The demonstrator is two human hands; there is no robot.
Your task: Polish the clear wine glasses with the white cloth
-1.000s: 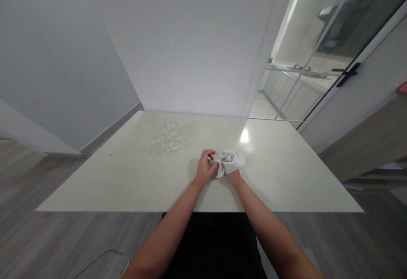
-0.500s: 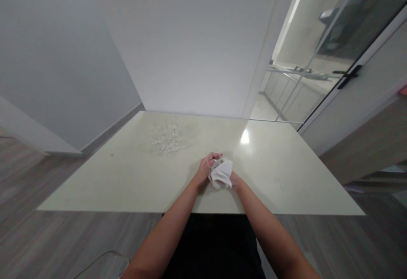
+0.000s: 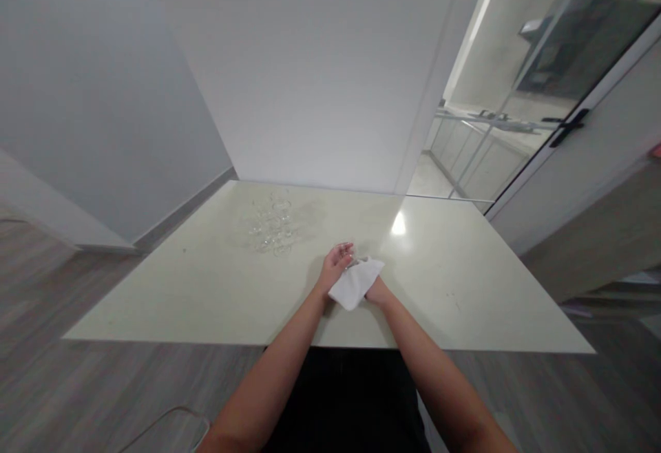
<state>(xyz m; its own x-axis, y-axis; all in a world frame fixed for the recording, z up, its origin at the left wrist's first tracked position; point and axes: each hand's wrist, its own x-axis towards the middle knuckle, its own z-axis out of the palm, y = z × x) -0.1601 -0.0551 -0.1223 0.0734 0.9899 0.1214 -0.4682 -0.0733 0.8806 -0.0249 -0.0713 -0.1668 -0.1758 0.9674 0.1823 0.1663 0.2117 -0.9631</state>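
Note:
My left hand (image 3: 335,266) curls round a small clear glass (image 3: 350,253) above the middle of the pale table (image 3: 196,288). My right hand (image 3: 376,292) is closed on a white cloth (image 3: 355,283), which covers most of its fingers and presses against the glass. The two hands touch each other over the table's near half. Most of the glass is hidden by fingers and cloth.
A cluster of several clear glasses (image 3: 272,226) stands at the table's far left centre. White walls rise behind the table. A glass door with a black handle (image 3: 567,126) stands on the right. Grey wood floor (image 3: 62,398) surrounds the table.
The cloth has moved from wrapped round the far side of the glass to hanging on its near side. Both hands have shifted slightly toward me and left.

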